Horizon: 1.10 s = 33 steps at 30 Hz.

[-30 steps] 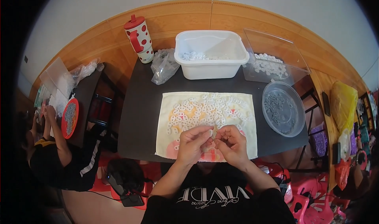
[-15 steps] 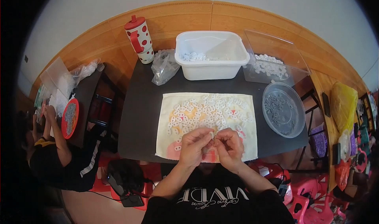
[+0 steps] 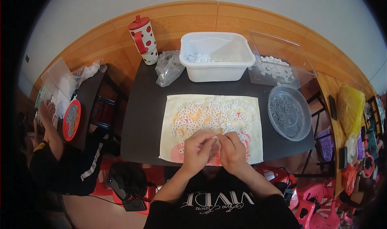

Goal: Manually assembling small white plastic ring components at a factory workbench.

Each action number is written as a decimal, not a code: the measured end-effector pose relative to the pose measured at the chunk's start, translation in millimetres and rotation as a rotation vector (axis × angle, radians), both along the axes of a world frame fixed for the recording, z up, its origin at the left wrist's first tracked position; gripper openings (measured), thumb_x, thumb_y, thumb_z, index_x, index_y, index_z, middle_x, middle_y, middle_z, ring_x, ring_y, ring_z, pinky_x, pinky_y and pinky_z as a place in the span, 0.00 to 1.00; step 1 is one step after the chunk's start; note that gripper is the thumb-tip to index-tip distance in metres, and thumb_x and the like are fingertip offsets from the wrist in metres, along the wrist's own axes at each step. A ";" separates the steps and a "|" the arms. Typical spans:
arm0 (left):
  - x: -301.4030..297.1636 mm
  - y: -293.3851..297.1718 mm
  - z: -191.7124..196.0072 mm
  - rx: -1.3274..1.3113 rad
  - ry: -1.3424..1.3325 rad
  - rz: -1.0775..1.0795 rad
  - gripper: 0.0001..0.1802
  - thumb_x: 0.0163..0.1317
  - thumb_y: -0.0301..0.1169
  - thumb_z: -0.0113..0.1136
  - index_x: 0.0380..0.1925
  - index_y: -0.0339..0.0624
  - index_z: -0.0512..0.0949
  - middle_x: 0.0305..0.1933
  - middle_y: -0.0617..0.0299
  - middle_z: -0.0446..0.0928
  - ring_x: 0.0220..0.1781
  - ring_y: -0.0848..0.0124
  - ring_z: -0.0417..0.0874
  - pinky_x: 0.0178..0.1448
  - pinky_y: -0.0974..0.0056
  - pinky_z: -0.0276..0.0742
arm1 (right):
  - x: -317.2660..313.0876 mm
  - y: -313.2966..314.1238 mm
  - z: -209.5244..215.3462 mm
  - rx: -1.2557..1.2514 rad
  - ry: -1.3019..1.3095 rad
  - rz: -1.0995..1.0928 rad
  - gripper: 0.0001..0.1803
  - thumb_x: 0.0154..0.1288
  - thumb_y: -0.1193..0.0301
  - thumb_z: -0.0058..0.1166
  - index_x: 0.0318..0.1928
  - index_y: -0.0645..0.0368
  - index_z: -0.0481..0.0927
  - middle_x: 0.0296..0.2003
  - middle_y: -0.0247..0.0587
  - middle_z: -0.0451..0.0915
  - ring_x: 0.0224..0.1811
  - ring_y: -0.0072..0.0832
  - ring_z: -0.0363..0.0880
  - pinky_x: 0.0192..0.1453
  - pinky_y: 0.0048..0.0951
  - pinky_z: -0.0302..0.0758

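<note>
Over the near edge of a pale cloth [image 3: 167,112], my left hand [image 3: 197,150] and my right hand [image 3: 232,151] meet at the fingertips. My left hand pinches a small white plastic piece [image 3: 218,136], mostly hidden by the fingers. The fingers of my right hand are closed against the same spot; what they hold there is covered. Many white oval pieces with two holes [image 3: 221,119] lie scattered on the cloth just beyond my hands.
Behind the cloth stand a white tub [image 3: 215,73] of white pieces, a clear bag [image 3: 169,69] and a red-spotted tumbler [image 3: 150,51]. At right are a clear lidded box [image 3: 276,81] with white pieces and a round tub [image 3: 300,132] of small grey parts. Another person [image 3: 60,160] works at the left table.
My right hand has turned and its fingers have closed in tighter at the left fingertips, covering more of the white piece. The person at left has raised a hand.
</note>
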State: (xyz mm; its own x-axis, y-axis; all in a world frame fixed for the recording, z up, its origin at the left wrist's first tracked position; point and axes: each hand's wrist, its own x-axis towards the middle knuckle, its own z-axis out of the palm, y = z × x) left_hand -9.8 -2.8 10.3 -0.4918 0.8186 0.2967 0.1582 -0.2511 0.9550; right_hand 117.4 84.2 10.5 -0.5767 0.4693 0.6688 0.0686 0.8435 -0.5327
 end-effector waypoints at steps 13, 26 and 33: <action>1.0 -2.1 -0.2 -0.015 0.026 -0.007 0.14 0.60 0.12 0.60 0.44 0.32 0.85 0.35 0.59 0.80 0.34 0.74 0.78 0.38 0.72 0.72 | 3.3 0.3 -1.4 0.057 0.034 0.026 0.14 0.55 0.91 0.55 0.43 0.72 0.79 0.35 0.53 0.76 0.29 0.44 0.77 0.29 0.36 0.74; -18.3 -1.7 -8.9 -0.177 -0.436 -0.232 0.07 0.65 0.15 0.61 0.42 0.30 0.84 0.35 0.61 0.83 0.35 0.78 0.79 0.41 0.73 0.77 | 11.5 14.4 -0.8 0.502 -0.079 -0.023 0.18 0.50 0.78 0.59 0.44 0.73 0.79 0.35 0.48 0.75 0.31 0.37 0.77 0.28 0.32 0.73; -21.3 -1.4 -1.3 -0.161 -0.655 -0.320 0.07 0.66 0.17 0.61 0.43 0.29 0.84 0.34 0.58 0.84 0.32 0.75 0.82 0.39 0.71 0.78 | 19.9 21.6 13.7 0.723 -0.149 0.080 0.18 0.50 0.74 0.59 0.42 0.72 0.81 0.37 0.48 0.78 0.33 0.36 0.79 0.33 0.27 0.76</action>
State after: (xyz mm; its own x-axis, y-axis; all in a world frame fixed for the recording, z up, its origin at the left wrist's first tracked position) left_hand -31.1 -4.2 9.0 -0.2572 0.9600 -0.1106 -0.5128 -0.0385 0.8577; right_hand 137.3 105.9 24.2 -0.6995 -0.1055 0.7068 0.0204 0.9857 0.1673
